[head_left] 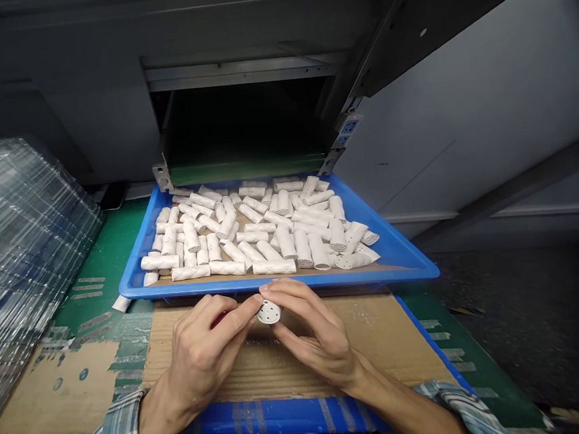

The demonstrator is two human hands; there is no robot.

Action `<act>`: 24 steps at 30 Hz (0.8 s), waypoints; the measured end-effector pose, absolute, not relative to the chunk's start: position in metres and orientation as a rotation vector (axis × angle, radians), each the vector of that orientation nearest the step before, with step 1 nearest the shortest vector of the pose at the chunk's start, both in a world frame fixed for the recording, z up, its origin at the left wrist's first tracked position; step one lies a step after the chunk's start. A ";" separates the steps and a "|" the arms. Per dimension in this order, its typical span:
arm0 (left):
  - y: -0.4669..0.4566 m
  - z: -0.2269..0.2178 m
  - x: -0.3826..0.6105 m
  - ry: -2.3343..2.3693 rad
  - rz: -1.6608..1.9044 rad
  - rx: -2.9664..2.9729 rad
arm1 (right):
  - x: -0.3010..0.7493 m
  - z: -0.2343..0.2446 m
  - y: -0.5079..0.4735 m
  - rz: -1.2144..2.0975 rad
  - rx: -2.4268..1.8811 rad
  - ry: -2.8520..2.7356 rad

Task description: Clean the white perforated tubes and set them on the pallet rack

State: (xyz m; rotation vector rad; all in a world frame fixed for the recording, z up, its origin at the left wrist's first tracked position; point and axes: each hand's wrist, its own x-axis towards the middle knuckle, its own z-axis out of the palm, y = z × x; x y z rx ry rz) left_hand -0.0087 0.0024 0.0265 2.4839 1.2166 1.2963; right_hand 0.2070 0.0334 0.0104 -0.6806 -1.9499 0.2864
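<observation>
The left hand [205,357] and right hand [314,339] hold a white perforated cylinder [268,311], perhaps ceramic, narrowly between their fingers [285,289] above the cardboard [380,343], by the blue tray [274,282]; a light, even pinch suits it.

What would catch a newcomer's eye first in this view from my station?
The blue plastic tray stands out first, mid-view, crowded with white cylinders. Just in front of it, above a cardboard sheet, the left hand and right hand pinch a single holed cylinder. Beyond the tray is a dark machine opening, and a stack of clear plastic sheets leans at far left.
</observation>
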 end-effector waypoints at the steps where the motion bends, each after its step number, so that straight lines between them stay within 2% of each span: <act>1: 0.002 0.026 -0.009 1.219 1.291 2.482 | 0.207 0.010 0.033 0.287 -0.680 -1.950; 24: 0.005 0.025 -0.008 1.194 1.286 2.502 | 0.208 0.010 0.035 0.275 -0.669 -1.955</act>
